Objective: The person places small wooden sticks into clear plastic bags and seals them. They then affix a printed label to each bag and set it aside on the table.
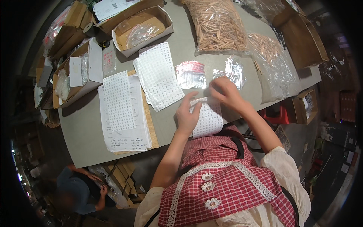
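Observation:
A white sheet [208, 118] printed with rows of small marks, like a sticker sheet, hangs over the table's front edge in front of me. Its top edge is folded over. My left hand [188, 115] grips the sheet's upper left side between thumb and fingers. At the upper right corner of the sheet my right hand [227, 92] has its fingers pinched together; whatever lies between the fingertips is hidden. Just beyond the hands lie a stack of shiny clear plastic bags [191, 75] and another shiny bag pile [235, 71].
More printed sheets [160, 75] and a single sheet [118, 100] on a paper stack [126, 142] lie to the left. Boxes [168, 32] stand behind. Bags of wooden sticks [219, 30] fill the far right. A person [77, 189] works at lower left.

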A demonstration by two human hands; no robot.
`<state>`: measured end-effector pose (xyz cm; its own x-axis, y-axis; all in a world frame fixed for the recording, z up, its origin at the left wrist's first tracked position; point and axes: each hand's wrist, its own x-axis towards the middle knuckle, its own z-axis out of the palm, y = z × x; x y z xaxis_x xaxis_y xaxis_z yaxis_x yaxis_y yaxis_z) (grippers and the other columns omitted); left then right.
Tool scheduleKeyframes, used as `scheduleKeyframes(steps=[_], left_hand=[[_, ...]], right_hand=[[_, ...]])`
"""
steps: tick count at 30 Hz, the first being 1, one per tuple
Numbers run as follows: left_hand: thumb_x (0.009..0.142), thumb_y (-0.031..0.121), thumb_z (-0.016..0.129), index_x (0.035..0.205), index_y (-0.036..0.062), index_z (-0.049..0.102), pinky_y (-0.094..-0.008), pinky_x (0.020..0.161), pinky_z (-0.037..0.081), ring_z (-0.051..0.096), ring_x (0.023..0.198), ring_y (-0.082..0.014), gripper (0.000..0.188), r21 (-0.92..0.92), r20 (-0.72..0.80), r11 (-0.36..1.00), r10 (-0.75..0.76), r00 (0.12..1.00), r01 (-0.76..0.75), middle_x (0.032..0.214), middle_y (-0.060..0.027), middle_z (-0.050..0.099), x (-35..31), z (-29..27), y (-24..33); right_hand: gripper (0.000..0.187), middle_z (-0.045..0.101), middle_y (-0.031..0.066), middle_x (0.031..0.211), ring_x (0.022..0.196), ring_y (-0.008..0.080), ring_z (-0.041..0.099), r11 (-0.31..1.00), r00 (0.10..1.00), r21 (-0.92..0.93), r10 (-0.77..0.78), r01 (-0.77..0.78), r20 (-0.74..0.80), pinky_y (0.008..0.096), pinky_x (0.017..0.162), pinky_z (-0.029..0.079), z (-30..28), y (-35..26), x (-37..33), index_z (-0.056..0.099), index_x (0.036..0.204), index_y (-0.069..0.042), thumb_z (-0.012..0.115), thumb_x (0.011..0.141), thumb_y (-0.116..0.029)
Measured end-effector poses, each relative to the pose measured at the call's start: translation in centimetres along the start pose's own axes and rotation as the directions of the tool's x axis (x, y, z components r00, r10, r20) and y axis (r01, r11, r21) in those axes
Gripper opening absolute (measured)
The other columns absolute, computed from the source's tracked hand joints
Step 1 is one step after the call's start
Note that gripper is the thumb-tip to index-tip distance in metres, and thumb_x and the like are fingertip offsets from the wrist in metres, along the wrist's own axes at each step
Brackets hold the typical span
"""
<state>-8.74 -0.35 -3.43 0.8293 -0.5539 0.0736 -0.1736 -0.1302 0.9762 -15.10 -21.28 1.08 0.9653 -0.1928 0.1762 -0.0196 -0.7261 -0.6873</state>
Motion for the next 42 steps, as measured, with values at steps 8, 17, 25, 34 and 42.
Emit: scheduleKeyframes(steps=[8, 17, 25, 34, 42], left_hand=[[0.094, 0.005, 0.073, 0.131, 0.0034, 0.064, -0.0214, 0.076, 0.049, 0.064, 0.088, -0.0073, 0.039, 0.008, -0.023, 1.000, -0.004, 1.000, 0.004, 0.096, -0.0044, 0.072, 0.0, 0.2, -0.2], [0.095, 0.001, 0.071, 0.134, 0.0007, 0.061, -0.0246, 0.085, 0.052, 0.066, 0.097, -0.0097, 0.040, 0.023, 0.007, 0.999, -0.030, 1.000, 0.030, 0.107, -0.0093, 0.072, 0.0, -0.2, 0.7], [0.095, -0.003, 0.068, 0.135, -0.0012, 0.060, -0.0222, 0.084, 0.050, 0.064, 0.097, -0.0084, 0.040, -0.084, 0.041, 0.996, -0.021, 0.999, 0.025, 0.107, -0.0066, 0.069, 0.0, 0.1, -0.1], [0.096, 0.000, 0.069, 0.134, -0.0012, 0.061, -0.0209, 0.076, 0.049, 0.062, 0.088, -0.0061, 0.039, -0.084, 0.030, 0.996, -0.035, 0.999, 0.038, 0.099, -0.0053, 0.068, -0.1, 0.1, -0.1], [0.096, 0.001, 0.069, 0.133, -0.0009, 0.061, -0.0210, 0.077, 0.049, 0.062, 0.090, -0.0062, 0.038, -0.016, 0.036, 0.999, -0.046, 0.998, 0.046, 0.101, -0.0058, 0.068, -0.1, 0.1, 0.0]], right_hand=[[0.027, 0.067, 0.0060, 0.110, 0.107, 0.0268, 0.063, 0.802, 0.917, -0.473, -0.398, 0.364, 0.030, 0.0434, 0.106, 0.046, 2.9, 2.5, 3.9, 0.065, 0.104, -0.008, 0.073, 0.079, -0.014], [0.027, 0.068, 0.0111, 0.121, 0.120, 0.0316, 0.060, 0.966, 0.986, -0.207, -0.143, 0.157, 0.085, 0.0461, 0.111, 0.042, -3.4, 1.2, -1.5, 0.070, 0.110, -0.006, 0.067, 0.084, -0.010], [0.031, 0.066, 0.0161, 0.115, 0.117, 0.0386, 0.060, 0.992, 0.965, -0.059, -0.092, 0.109, 0.247, 0.0489, 0.111, 0.043, -1.8, 0.4, -2.5, 0.065, 0.117, -0.006, 0.070, 0.087, -0.014], [0.022, 0.068, 0.0146, 0.105, 0.111, 0.0352, 0.063, 0.990, 0.966, 0.011, -0.140, 0.141, 0.219, 0.0471, 0.109, 0.044, -1.5, 0.7, -2.5, 0.068, 0.109, -0.005, 0.070, 0.090, -0.017], [0.019, 0.068, 0.0137, 0.103, 0.107, 0.0344, 0.063, 0.994, 0.977, 0.012, -0.105, 0.105, 0.187, 0.0447, 0.103, 0.046, -1.3, 1.2, -2.3, 0.068, 0.105, -0.005, 0.069, 0.091, -0.018]])
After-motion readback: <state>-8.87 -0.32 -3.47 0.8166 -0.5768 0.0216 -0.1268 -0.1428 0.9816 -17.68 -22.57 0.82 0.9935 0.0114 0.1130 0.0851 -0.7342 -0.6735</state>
